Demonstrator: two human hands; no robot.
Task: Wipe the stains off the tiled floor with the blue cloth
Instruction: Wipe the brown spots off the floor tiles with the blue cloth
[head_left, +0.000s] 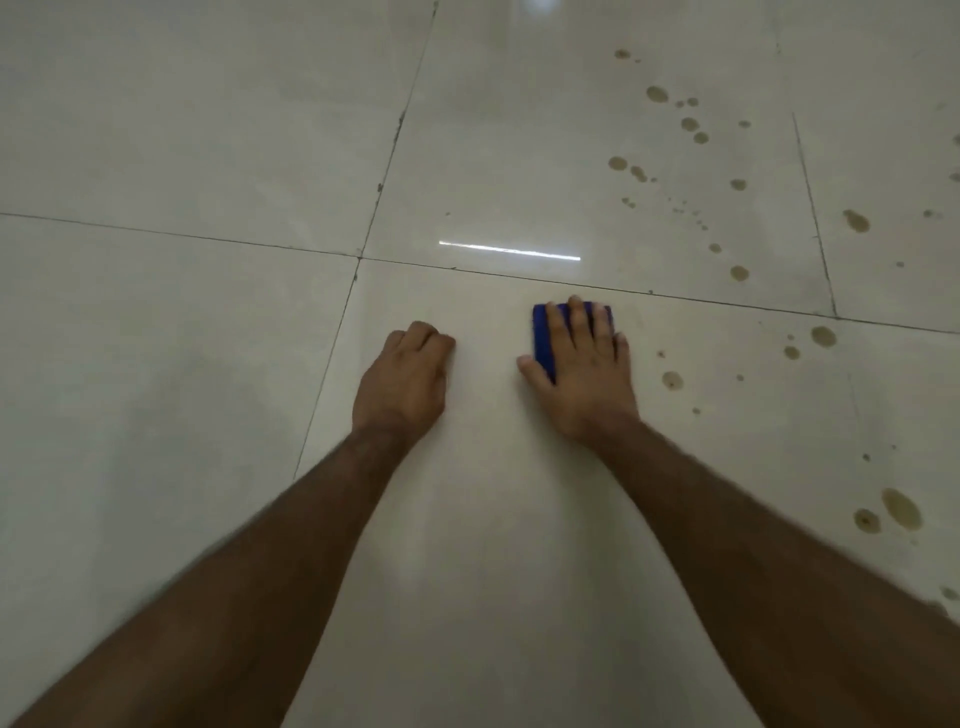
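A folded blue cloth (544, 332) lies flat on the pale tiled floor (208, 364), just below a grout line. My right hand (584, 374) presses down on it with fingers spread, covering most of it. My left hand (405, 379) rests on the bare tile to the left, its fingers curled into a loose fist, holding nothing. Brown stains dot the floor to the right: one spot (672, 380) close beside the cloth, a larger pair (901, 508) lower right, and several more (657, 93) scattered on the far tile.
Dark grout lines (358, 258) cross just beyond my hands. A bright strip of reflected light (509, 251) shines on the glossy far tile. The tiles to the left show no stains.
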